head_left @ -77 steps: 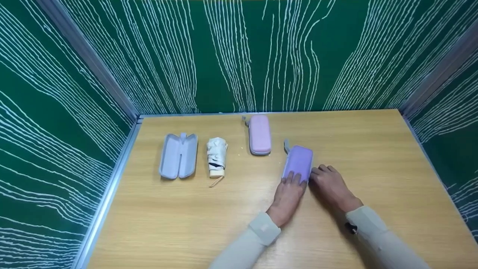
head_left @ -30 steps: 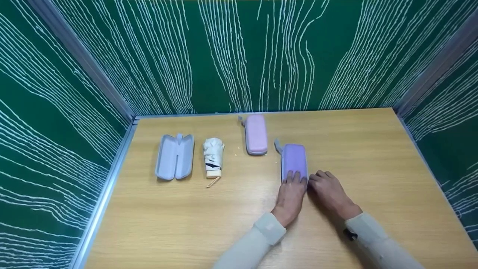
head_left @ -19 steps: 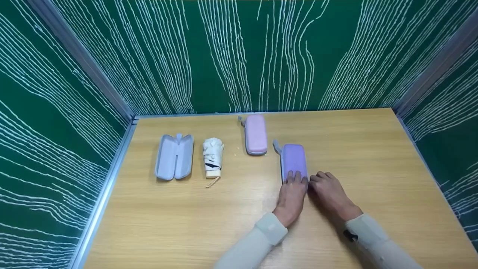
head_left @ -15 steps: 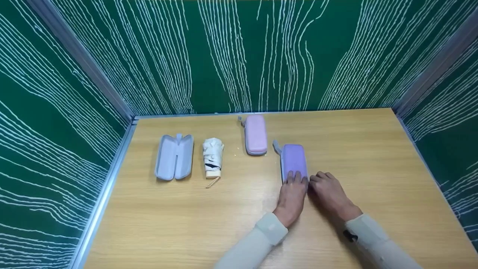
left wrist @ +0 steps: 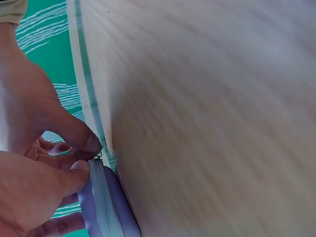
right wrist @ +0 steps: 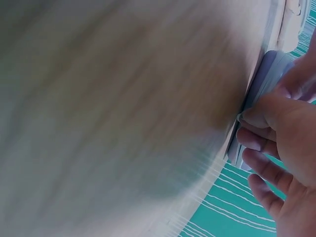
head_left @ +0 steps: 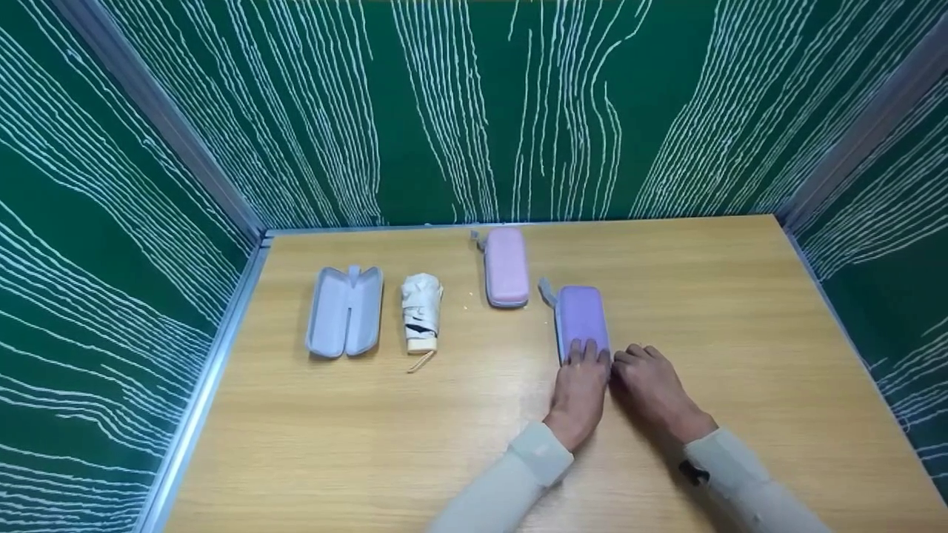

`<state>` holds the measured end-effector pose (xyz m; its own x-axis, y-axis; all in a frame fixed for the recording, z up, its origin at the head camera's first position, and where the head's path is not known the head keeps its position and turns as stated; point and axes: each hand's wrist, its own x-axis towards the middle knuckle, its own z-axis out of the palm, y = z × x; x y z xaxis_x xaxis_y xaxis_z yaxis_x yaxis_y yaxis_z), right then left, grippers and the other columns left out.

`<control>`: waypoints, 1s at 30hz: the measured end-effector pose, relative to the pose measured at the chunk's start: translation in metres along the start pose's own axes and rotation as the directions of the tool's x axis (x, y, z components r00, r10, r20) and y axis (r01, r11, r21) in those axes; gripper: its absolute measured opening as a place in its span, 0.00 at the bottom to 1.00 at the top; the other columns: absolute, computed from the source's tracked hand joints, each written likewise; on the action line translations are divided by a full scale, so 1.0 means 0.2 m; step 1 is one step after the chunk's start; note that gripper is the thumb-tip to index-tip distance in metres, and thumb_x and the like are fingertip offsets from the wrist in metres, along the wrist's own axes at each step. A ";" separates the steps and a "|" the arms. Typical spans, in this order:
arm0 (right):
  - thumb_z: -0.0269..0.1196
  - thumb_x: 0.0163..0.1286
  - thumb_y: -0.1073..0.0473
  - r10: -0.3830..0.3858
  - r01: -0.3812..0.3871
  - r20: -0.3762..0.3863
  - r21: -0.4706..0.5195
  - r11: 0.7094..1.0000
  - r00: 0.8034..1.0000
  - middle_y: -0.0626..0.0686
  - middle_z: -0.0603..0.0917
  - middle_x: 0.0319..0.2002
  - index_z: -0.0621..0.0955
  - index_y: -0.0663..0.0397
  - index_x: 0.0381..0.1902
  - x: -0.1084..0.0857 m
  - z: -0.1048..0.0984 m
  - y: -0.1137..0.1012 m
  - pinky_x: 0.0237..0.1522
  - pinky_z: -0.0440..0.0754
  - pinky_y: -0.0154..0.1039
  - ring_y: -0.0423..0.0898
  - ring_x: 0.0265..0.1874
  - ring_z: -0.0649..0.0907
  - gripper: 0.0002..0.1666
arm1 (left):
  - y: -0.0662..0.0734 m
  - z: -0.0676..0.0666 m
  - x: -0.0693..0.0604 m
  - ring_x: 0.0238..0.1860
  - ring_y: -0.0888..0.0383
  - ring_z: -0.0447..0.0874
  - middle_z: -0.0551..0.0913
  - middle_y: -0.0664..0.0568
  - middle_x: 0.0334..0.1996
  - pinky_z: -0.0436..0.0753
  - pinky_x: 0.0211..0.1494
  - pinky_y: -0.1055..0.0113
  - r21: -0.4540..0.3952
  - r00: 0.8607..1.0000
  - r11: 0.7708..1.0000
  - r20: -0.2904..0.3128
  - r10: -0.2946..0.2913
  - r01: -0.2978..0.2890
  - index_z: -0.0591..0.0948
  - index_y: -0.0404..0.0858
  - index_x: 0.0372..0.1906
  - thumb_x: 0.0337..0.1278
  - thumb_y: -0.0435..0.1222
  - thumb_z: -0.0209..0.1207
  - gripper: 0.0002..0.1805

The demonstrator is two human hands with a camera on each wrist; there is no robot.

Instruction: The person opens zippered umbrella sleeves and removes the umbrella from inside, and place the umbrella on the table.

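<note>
A purple zip case (head_left: 582, 314) with a grey strap lies lid up on the table. My left hand (head_left: 580, 389) grips its near end, fingers on the lid and thumb against the zipped side, as the left wrist view shows. Beside its near right corner, my right hand (head_left: 655, 381) pinches the small zipper pull (left wrist: 99, 156) between thumb and index finger. The grey zipper (left wrist: 106, 207) looks closed along the stretch visible in the left wrist view. In the right wrist view, the other right fingers (right wrist: 269, 170) are loosely bent.
A pink zip case (head_left: 507, 266) lies near the table's back edge. To the left are a folded white umbrella (head_left: 423, 311) and an opened pale blue-grey case (head_left: 344, 311). Green walls with white lines (head_left: 444, 96) enclose the wooden table (head_left: 355, 444) at the back and sides.
Since 2.6 seconds ago, the purple case has turned slightly straighter and my right hand has shifted a little toward its near end. Both hands stay at the case; the view has shifted slightly.
</note>
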<state>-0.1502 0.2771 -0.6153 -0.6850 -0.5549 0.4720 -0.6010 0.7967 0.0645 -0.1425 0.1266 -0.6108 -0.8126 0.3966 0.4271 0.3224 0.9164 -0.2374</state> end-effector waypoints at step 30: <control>0.75 0.46 0.73 0.016 -0.016 -0.052 -0.005 1.000 0.999 0.55 0.83 0.25 0.83 0.63 0.26 -0.02 -0.01 -0.01 0.31 0.76 0.49 0.56 0.30 0.79 0.10 | -0.17 -0.08 0.09 0.56 0.59 0.80 0.82 0.60 0.52 0.81 0.53 0.71 -0.120 0.937 0.959 0.212 0.277 -0.257 0.86 0.57 0.58 0.60 0.51 0.71 0.20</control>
<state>-0.1450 0.2773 -0.6156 -0.6719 -0.5292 0.5181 -0.5878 0.8067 0.0617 -0.1603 0.1037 -0.5802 -0.7750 0.6140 0.1495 0.5760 0.7837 -0.2326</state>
